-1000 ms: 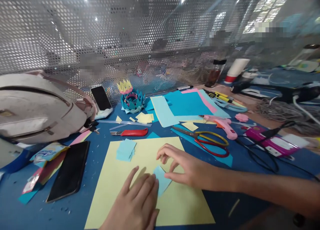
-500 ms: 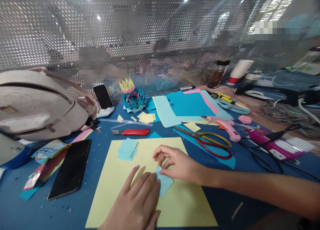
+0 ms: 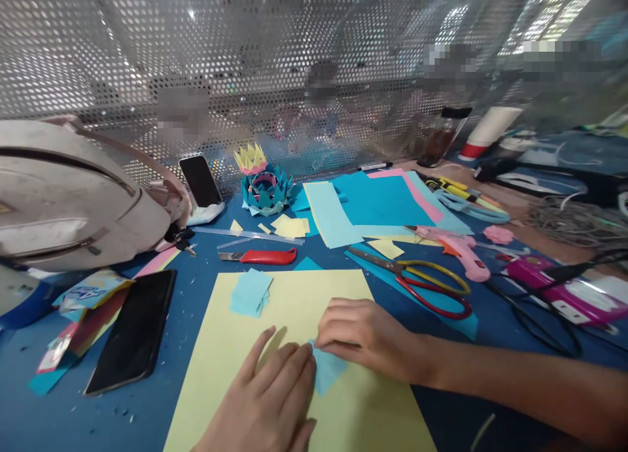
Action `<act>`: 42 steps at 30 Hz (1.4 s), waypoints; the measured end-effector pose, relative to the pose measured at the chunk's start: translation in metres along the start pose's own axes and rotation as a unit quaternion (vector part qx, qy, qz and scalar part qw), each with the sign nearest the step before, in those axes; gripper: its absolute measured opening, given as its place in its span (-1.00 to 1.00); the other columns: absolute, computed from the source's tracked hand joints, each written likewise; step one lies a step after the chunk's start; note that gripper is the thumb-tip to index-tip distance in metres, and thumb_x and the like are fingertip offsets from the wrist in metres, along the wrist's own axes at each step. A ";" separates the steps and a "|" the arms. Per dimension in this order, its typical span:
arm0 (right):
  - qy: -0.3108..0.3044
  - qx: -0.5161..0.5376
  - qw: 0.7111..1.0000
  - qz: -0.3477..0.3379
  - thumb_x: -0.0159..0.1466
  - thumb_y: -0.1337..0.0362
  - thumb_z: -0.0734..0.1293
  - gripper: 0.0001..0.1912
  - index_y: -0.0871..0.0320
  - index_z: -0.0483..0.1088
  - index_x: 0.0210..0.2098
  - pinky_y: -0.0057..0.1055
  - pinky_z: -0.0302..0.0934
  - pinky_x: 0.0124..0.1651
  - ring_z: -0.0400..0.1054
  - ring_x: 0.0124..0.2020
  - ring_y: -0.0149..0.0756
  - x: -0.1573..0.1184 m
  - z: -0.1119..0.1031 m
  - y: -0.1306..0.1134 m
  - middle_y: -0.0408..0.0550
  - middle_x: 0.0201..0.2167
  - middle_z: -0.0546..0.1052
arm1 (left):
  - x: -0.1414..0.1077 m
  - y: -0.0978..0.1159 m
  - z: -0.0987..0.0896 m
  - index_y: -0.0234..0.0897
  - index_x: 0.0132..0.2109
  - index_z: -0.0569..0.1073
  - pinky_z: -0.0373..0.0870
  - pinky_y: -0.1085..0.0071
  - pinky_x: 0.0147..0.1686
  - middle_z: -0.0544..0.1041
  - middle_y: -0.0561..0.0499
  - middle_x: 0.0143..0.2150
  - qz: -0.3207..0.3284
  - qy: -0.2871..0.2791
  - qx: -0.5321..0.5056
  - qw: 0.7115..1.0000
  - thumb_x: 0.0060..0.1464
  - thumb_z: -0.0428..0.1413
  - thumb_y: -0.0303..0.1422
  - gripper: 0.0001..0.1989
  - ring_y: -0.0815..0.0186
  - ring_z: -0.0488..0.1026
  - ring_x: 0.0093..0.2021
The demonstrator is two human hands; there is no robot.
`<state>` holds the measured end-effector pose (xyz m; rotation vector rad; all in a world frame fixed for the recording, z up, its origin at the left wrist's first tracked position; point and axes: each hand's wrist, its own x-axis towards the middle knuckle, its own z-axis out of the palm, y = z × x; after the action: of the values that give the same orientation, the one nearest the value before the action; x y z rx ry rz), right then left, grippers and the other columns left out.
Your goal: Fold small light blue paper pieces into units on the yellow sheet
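A small light blue paper piece [image 3: 328,372] lies on a large pale yellow sheet [image 3: 206,373]. My right hand [image 3: 370,337] has its fingers drawn together on the upper edge of this piece, pinching it. My left hand [image 3: 275,386] lies with outstretched fingers on the sheet, its fingertips against the left edge of the same piece. A stack of light blue paper squares [image 3: 251,294] rests at the sheet's upper left. What is under my left fingers cannot be seen.
Beyond the sheet lie a red utility knife [image 3: 269,256] and scissors [image 3: 422,278]. A pink glue gun [image 3: 456,246] is to the right. At the back stands a blue paper flower [image 3: 265,191]. On the left are a black phone [image 3: 132,334] and a backpack [image 3: 73,190].
My right hand's fingers, partly spread before, have closed together on the upper edge of the light blue paper piece. My left hand has stayed nearly still. The view has shifted slightly.
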<state>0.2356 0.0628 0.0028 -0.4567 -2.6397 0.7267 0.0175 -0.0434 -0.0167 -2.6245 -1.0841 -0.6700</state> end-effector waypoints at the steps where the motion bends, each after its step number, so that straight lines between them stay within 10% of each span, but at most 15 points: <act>1: -0.005 -0.013 0.999 -0.030 0.42 0.30 0.25 -0.80 0.17 0.51 -0.22 -0.43 0.24 -0.20 0.37 -0.26 -0.35 -0.001 -0.001 0.001 -0.05 -0.29 0.55 | 0.000 -0.001 0.000 -0.37 0.06 0.51 -0.20 0.14 0.41 0.58 -0.03 0.03 -0.002 0.002 -0.004 1.000 0.27 0.04 -0.20 -0.63 0.21 0.42 0.07; 17: -0.022 -0.094 0.984 -0.152 0.49 0.36 0.07 -0.64 0.26 0.48 -0.01 -0.39 0.38 -0.02 0.44 -0.06 -0.32 -0.012 -0.013 0.011 0.10 -0.11 0.60 | 0.006 -0.007 0.000 -0.38 -0.02 0.55 -0.19 0.14 0.41 0.57 -0.08 0.04 0.002 -0.003 -0.003 1.000 0.27 0.06 -0.20 -0.65 0.21 0.40 0.08; 42: -0.011 -0.074 0.992 -0.107 0.45 0.39 0.14 -0.72 0.26 0.48 -0.04 -0.37 0.30 -0.02 0.37 -0.11 -0.29 -0.016 -0.004 0.004 0.03 -0.11 0.58 | 0.005 -0.009 0.002 -0.27 0.08 0.52 -0.23 0.04 0.38 0.51 -0.07 0.10 0.020 -0.020 0.017 0.999 0.33 -0.03 -0.17 -0.62 0.16 0.37 0.09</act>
<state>0.2524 0.0611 -0.0001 -0.2010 -2.7192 0.4754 0.0148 -0.0329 -0.0159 -2.6340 -1.0418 -0.5877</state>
